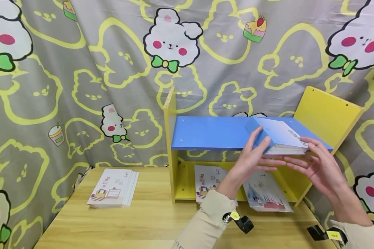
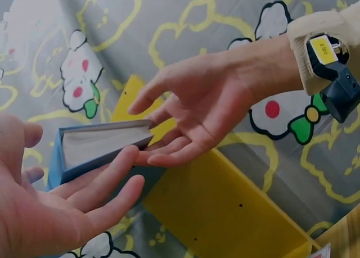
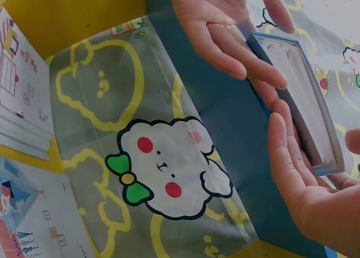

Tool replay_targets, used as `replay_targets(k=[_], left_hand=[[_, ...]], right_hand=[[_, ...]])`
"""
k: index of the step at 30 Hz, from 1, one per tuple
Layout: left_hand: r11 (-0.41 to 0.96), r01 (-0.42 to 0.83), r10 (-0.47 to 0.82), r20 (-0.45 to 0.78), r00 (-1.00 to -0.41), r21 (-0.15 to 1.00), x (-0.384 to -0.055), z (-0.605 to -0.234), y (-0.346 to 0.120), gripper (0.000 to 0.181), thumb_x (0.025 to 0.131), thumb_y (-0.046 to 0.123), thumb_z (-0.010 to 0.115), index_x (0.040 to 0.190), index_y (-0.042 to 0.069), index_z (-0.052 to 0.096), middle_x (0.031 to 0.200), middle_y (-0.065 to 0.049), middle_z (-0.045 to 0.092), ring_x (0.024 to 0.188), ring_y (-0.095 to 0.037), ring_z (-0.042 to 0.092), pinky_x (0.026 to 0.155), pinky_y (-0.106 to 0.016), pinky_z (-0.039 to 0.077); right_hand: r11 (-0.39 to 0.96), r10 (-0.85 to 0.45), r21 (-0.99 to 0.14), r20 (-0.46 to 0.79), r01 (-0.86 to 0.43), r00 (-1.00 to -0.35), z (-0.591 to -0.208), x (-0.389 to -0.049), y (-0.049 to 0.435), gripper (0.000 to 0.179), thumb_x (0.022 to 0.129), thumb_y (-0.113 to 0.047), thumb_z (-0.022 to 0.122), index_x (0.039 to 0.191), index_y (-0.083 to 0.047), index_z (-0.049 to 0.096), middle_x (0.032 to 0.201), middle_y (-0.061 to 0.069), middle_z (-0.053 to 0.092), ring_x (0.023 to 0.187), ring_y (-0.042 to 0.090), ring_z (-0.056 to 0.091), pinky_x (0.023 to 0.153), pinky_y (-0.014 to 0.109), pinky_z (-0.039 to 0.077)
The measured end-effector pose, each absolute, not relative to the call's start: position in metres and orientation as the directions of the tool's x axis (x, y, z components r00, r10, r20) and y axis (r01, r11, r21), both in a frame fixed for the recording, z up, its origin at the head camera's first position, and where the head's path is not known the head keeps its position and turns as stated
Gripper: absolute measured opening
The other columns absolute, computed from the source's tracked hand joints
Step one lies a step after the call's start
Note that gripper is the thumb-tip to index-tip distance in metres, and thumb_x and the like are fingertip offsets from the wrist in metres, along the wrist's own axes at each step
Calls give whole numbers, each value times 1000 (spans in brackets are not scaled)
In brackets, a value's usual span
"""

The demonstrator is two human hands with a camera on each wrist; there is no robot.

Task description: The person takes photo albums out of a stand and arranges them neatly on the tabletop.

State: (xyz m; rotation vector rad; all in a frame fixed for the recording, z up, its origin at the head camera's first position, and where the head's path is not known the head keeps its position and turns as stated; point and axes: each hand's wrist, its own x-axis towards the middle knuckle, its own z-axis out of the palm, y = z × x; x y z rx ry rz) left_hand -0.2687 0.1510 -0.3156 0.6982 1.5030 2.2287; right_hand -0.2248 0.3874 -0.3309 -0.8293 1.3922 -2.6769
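A light blue photo album (image 1: 280, 133) with dark lettering on its cover is held over the right part of the blue shelf (image 1: 205, 133). Its page block (image 2: 107, 143) faces the wrist cameras. At the spine, my left hand (image 1: 252, 160) grips the album, thumb and forefinger at the side and the other fingers underneath. My right hand (image 1: 322, 169) holds the opposite end, its fingers partly below the album. In the right wrist view, the fingertips of both hands meet under the album (image 3: 298, 100).
Yellow panels (image 1: 327, 117) flank the shelf. On the yellow lower board stand two stacks of illustrated booklets, one left (image 1: 205, 180) and one right (image 1: 266, 192). Another booklet stack (image 1: 112, 188) lies on the wooden table (image 1: 127, 228) to the left. A patterned curtain (image 1: 127, 86) hangs behind.
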Motion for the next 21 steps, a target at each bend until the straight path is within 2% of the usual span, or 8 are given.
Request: replay_targets(k=[3,6,11,14,18,21], left_hand=[[-367,-13,531,198,-824,930,-269,-314,154,49,105,45,56,149,54,37,106,-14,75,94,-48,71,81,-54,61],[-352,-6,515,188,-836,936,-268,-315,158,49,105,43,56,150,52,38,116,-9,72,97,-48,71,81,-54,61],[-304,5,503,165,-848,953,-265,-319,161,50,106,37,57,149,52,37,123,-3,65,99,-42,72,81,-54,61],[-303,8,506,168,-846,953,-264,-320,161,50,106,34,57,149,51,38,121,-4,64,101,-41,72,83,-57,60],[-309,7,506,171,-845,951,-263,-316,161,47,106,32,58,146,50,42,126,-3,61,100,-40,73,83,-58,60],[-308,18,505,180,-845,951,-261,-311,161,44,106,32,59,144,49,45,128,-1,60,97,-39,73,79,-54,62]], right_hand=[[-598,-232,-767,441,-231,-867,-331,-225,387,38,114,-13,22,147,-10,39,128,19,64,106,45,70,90,51,58],[-584,-214,-776,430,-238,-877,-333,-226,387,36,114,-12,23,146,-10,40,127,18,65,105,44,70,89,50,59],[-598,-206,-769,421,-227,-883,-338,-224,385,36,114,-12,23,144,-9,42,126,20,67,105,43,70,87,51,60],[-622,-196,-752,420,-219,-886,-340,-222,385,37,114,-11,23,143,-8,45,126,21,68,106,43,70,88,51,60],[-638,-159,-732,429,-239,-889,-339,-218,385,37,113,-8,24,141,-5,47,126,21,67,106,42,70,89,49,59],[-638,-110,-717,446,-281,-888,-337,-215,384,35,112,-5,26,140,-3,46,125,22,66,105,42,71,88,48,59]])
